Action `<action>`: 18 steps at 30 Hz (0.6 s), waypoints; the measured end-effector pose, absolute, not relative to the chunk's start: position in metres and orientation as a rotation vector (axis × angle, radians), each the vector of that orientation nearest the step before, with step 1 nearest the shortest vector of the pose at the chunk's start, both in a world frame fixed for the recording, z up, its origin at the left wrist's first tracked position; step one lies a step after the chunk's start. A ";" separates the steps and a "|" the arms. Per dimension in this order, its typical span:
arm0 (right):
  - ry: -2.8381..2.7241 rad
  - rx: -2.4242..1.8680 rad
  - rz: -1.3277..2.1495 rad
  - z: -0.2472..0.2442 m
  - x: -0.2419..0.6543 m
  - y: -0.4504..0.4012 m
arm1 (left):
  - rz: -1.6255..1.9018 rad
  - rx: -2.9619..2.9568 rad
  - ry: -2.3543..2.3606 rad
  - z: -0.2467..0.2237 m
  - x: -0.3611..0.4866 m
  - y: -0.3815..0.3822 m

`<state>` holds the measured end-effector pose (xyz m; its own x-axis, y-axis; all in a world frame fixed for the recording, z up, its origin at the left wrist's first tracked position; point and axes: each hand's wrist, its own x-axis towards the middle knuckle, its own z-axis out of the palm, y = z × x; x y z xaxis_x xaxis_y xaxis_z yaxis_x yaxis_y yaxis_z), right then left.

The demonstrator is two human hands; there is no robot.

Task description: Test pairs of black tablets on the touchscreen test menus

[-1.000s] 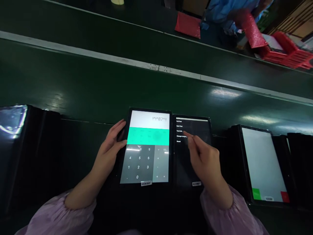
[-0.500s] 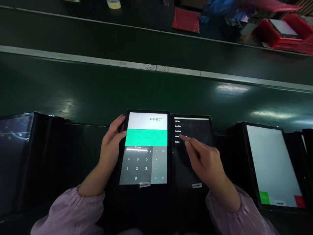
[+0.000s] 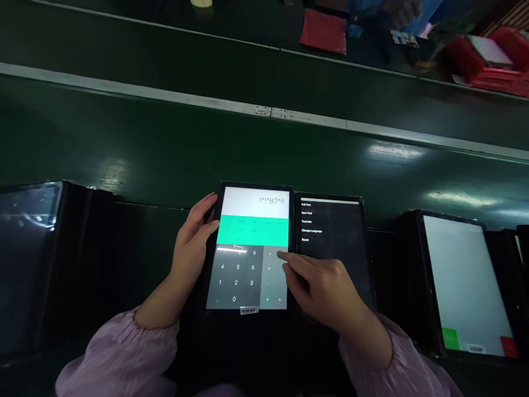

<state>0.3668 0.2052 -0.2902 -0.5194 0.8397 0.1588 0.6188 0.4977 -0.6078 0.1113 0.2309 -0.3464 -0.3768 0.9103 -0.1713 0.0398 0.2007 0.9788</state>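
A tablet (image 3: pixel 237 273) with a calculator on its screen lies in front of me, a green band across its upper part. My left hand (image 3: pixel 190 242) grips its left edge, thumb on the front and fingers at the side. The index finger of my right hand (image 3: pixel 320 278) points at the DEL key area on the right side of that screen, the other fingers curled and holding nothing. Just to the right, a second tablet (image 3: pixel 334 220) shows a dark menu with white text; my right hand and wrist cover its lower part.
At the right stands a tablet (image 3: pixel 465 275) with a pale screen and green and red corners. Another dark tablet (image 3: pixel 28 264) is at the left. Across the green bench (image 3: pixel 206 149) lie a red pouch (image 3: pixel 323 32) and red-wrapped stacks (image 3: pixel 487 69), near another person's hand (image 3: pixel 400 12).
My right hand has moved left and down from the dark menu tablet to the calculator screen, uncovering the menu lines. My left hand keeps its hold. The view has shifted slightly.
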 end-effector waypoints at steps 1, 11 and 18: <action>-2.300 -1.206 0.672 -0.290 0.366 0.205 | 1.286 0.920 1.631 -0.346 0.111 0.231; -2.174 -1.364 0.547 -0.287 0.362 0.215 | 1.253 0.921 1.627 -0.346 0.109 0.230; -2.216 -1.409 0.554 -0.290 0.358 0.219 | 1.274 0.920 1.588 -0.347 0.109 0.228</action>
